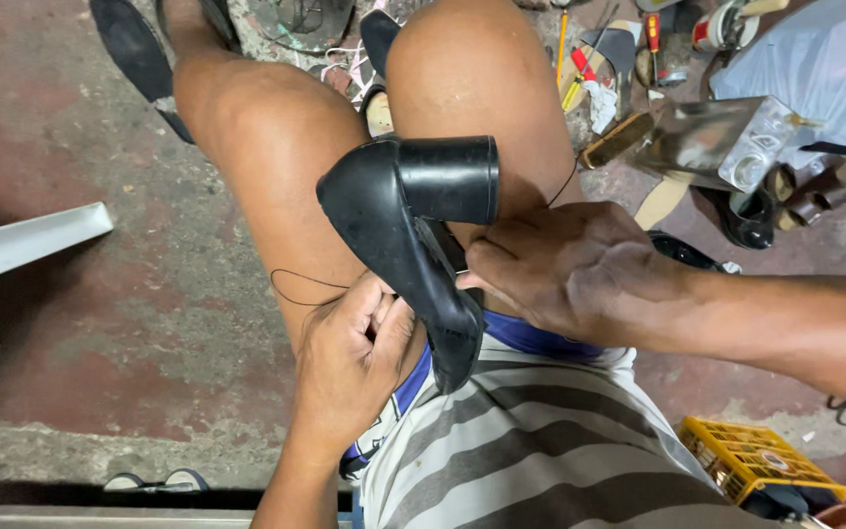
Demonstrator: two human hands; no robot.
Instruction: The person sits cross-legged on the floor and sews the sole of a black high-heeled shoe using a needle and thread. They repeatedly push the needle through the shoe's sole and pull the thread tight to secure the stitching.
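the shoe lay sole-up across the person's thighs, block heel pointing away. the right hand was closed on its right edge, fingers pinched at the sole. the left hand was curled against its left side, fingers gripping a thread. tools littered the floor beyond the knees.

Left of the left grip the red floor lies bare, a wide way through; only a pale board juts in at the far left; ahead of the right grip scattered tools, a shiny metal piece and spare soles crowd the ground; behind it a yellow crate blocks the corner; both knees hem in the black shoe between the grips.
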